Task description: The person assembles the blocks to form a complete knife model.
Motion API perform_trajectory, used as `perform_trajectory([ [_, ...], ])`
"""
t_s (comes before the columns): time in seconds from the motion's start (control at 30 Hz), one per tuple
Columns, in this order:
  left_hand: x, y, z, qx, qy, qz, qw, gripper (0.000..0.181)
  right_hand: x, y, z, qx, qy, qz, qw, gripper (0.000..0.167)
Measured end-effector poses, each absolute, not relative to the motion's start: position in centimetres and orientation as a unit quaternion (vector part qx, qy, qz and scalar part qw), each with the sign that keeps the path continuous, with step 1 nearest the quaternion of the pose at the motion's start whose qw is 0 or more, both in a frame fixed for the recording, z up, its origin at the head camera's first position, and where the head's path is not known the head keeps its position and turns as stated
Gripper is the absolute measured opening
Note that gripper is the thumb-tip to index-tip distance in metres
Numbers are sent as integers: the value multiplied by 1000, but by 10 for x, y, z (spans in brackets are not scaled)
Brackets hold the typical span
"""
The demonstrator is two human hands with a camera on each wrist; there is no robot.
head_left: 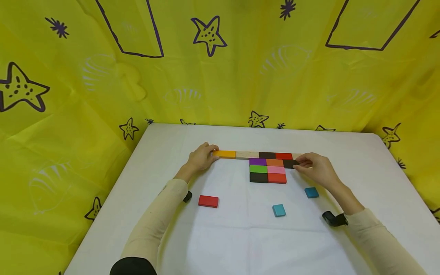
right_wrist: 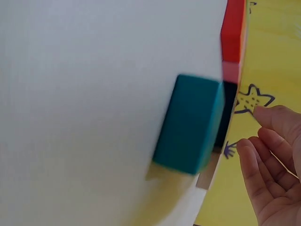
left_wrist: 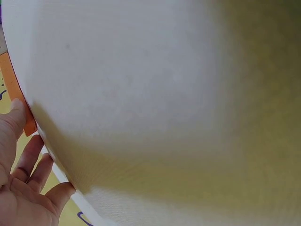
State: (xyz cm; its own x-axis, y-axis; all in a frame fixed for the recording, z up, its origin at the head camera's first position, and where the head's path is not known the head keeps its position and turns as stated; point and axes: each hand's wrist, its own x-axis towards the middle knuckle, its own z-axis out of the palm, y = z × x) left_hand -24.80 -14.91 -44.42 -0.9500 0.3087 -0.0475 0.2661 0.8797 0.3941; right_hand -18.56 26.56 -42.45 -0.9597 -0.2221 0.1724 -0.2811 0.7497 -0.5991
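Observation:
My left hand (head_left: 203, 156) pinches the left end of an orange block (head_left: 225, 154) between thumb and fingers; the left wrist view shows the thumb over the same orange block (left_wrist: 13, 87). That block begins a row with a plain wood block (head_left: 246, 155), a black block (head_left: 267, 155) and a red block (head_left: 283, 156). Below lie purple (head_left: 258, 162), orange (head_left: 274, 162), green (head_left: 258, 169), pink (head_left: 276, 170), black (head_left: 258, 178) and red (head_left: 277, 178) blocks. My right hand (head_left: 317, 168) is at the right end of another black block (head_left: 290, 164); its thumb and fingertips stand apart in the right wrist view.
Nearer me on the white table (head_left: 237, 244) lie a loose red block (head_left: 208, 201), a light blue block (head_left: 279, 210) and a darker blue block (head_left: 311, 192). A yellow patterned cloth (head_left: 237, 84) hangs behind the table's far edge.

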Motion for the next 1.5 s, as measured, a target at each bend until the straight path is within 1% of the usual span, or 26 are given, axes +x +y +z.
perform_trajectory([
  [0.2,-249,-149,-443,150,967,198,56,34,-177,246,-424,150,-921,356,42,25],
  [0.43,-248,-149,-443,149,968,196,59,35,-168,221,-431,191,-903,382,37,21],
  [0.67,-249,-150,-443,151,968,194,57,35,-161,196,-433,234,-887,396,42,24],
  [0.93,-247,-150,-441,154,966,198,60,35,-152,168,-431,256,-879,402,5,21],
  [1.17,-248,-149,-442,150,967,196,58,35,-145,149,-431,241,-875,419,-32,23],
  [1.5,-249,-149,-444,148,968,194,58,35,-140,130,-437,276,-860,426,-50,26],
])
